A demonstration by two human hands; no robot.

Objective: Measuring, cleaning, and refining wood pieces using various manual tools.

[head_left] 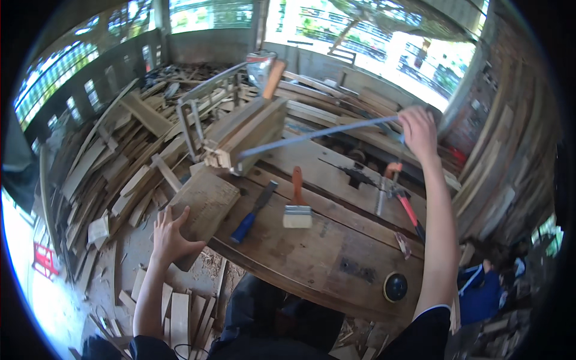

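Note:
My left hand [171,236] lies spread against the left end of a thick wooden board [207,201], thumb apart from the fingers. The board overhangs the workbench's [288,258] left end. Raised at the right, my right hand [418,132] is closed on one end of a long, thin blue-grey strip [318,132]. Its far end reaches a stack of wooden pieces [243,141]; whether it touches them I cannot tell. Between my hands on the bench lie a chisel [254,213] with a blue handle and a flat brush [297,204] with an orange-brown handle.
A hammer [411,213] with a red and black handle and a round black object [395,287] are on the bench's right. Scrap wood [102,162] heaps up at the left. Tall planks [498,150] lean at the right. A person in blue [483,291] is low at the right.

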